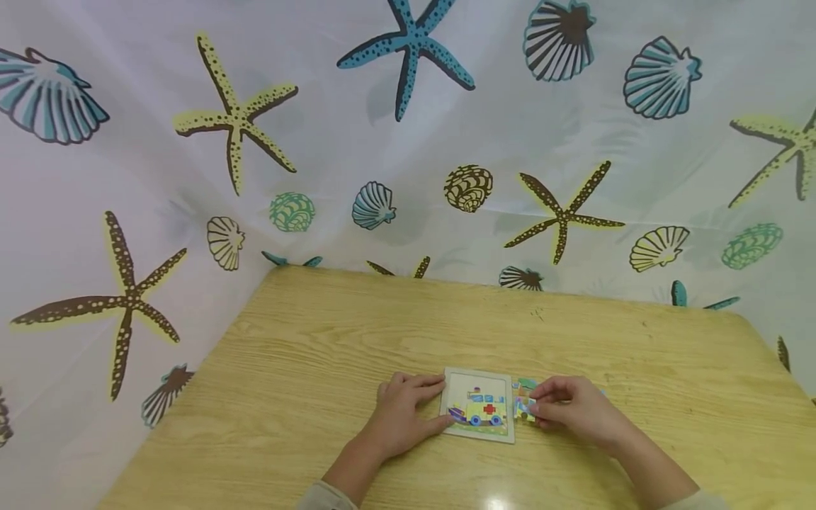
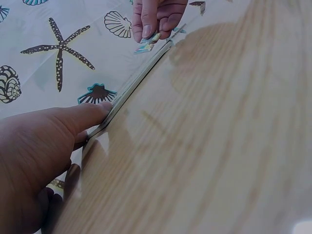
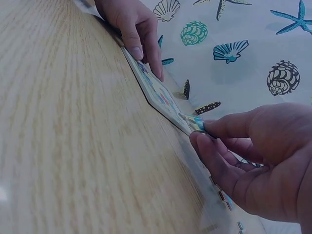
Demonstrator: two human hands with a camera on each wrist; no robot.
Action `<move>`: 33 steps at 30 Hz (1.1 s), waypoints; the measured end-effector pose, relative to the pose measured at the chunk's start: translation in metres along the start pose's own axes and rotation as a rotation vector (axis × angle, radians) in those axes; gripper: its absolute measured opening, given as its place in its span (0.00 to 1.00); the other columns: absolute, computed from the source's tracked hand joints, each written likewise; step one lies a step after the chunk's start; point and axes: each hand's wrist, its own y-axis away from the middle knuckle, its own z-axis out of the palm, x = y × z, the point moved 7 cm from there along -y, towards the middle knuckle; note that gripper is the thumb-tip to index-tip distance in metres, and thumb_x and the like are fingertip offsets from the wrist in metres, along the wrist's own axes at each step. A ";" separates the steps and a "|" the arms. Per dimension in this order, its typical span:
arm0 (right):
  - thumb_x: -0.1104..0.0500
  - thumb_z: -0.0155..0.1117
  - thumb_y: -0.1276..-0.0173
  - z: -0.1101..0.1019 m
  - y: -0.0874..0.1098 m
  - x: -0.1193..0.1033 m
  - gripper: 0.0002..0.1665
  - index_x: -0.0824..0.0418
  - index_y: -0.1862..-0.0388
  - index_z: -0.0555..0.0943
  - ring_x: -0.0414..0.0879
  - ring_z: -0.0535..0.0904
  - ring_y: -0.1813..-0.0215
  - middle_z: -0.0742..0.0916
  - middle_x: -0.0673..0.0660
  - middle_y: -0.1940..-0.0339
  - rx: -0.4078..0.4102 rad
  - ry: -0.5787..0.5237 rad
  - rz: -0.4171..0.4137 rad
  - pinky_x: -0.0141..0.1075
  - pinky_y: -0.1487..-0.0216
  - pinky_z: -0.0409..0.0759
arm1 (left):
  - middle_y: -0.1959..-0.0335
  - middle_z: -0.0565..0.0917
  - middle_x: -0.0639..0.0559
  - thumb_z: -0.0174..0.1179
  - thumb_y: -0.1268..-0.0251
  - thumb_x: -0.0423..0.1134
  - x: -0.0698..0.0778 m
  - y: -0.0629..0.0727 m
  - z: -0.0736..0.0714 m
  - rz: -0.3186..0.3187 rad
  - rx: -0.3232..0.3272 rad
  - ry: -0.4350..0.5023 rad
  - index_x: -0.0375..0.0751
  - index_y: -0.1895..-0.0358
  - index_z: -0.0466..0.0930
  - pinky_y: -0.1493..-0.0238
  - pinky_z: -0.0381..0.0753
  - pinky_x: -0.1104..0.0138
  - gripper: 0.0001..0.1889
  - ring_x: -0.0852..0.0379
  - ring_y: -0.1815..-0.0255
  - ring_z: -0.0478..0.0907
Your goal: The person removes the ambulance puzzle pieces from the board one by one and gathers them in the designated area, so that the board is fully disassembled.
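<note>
Puzzle board (image 1: 457, 389) (red cross (image 1: 489, 409) printed) touches spread left grip (image 1: 403, 413); right grip (image 1: 576, 411) pinches piece (image 3: 196, 123).

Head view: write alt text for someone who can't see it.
A right hand pinches a piece beside an ambulance puzzle; the left hand touches its frame. Wooden table, starfish-and-shell cloth behind.

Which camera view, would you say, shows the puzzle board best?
The head view: it looks down on the puzzle board, showing its ambulance picture and most of its frame. The left wrist view shows only a thin edge; the right wrist view, a steep slant with the picture squeezed.
</note>
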 end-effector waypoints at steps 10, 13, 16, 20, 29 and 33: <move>0.64 0.69 0.35 0.003 0.002 -0.003 0.14 0.72 0.55 0.80 0.44 0.83 0.64 0.85 0.58 0.65 0.143 0.151 0.031 0.34 0.63 0.84 | 0.32 0.77 0.59 0.69 0.41 0.59 -0.002 0.001 0.002 -0.006 -0.005 0.005 0.47 0.35 0.78 0.47 0.59 0.56 0.33 0.56 0.45 0.67; 0.64 0.71 0.37 0.002 0.003 -0.005 0.11 0.68 0.59 0.81 0.43 0.82 0.68 0.85 0.56 0.67 0.219 0.254 0.061 0.33 0.66 0.83 | 0.32 0.77 0.59 0.69 0.41 0.59 -0.001 0.002 0.002 -0.004 -0.005 0.007 0.47 0.35 0.78 0.48 0.59 0.56 0.33 0.56 0.45 0.67; 0.63 0.73 0.39 0.001 0.001 -0.009 0.10 0.65 0.62 0.82 0.42 0.81 0.70 0.85 0.54 0.69 0.286 0.354 0.065 0.32 0.67 0.82 | 0.32 0.77 0.59 0.69 0.41 0.59 -0.001 0.001 0.001 -0.004 0.001 0.005 0.47 0.35 0.78 0.50 0.58 0.58 0.33 0.57 0.47 0.66; 0.61 0.74 0.40 -0.001 0.001 -0.012 0.10 0.62 0.63 0.82 0.42 0.80 0.68 0.86 0.52 0.69 0.332 0.422 0.039 0.31 0.65 0.79 | 0.32 0.77 0.59 0.69 0.41 0.58 0.000 0.000 -0.001 -0.004 0.003 0.009 0.47 0.34 0.78 0.51 0.57 0.59 0.33 0.58 0.49 0.65; 0.58 0.73 0.37 -0.007 0.002 -0.002 0.14 0.66 0.58 0.82 0.45 0.80 0.66 0.85 0.55 0.66 0.268 0.233 0.045 0.32 0.65 0.80 | 0.32 0.76 0.59 0.69 0.41 0.58 0.002 0.000 0.000 -0.005 -0.011 0.010 0.46 0.34 0.78 0.50 0.58 0.57 0.34 0.57 0.47 0.66; 0.58 0.72 0.36 -0.005 0.001 -0.004 0.16 0.69 0.55 0.82 0.45 0.82 0.64 0.86 0.57 0.64 0.236 0.168 0.035 0.33 0.63 0.83 | 0.32 0.77 0.59 0.69 0.41 0.58 0.001 0.000 0.000 -0.006 -0.009 0.010 0.47 0.34 0.78 0.50 0.58 0.58 0.33 0.58 0.48 0.66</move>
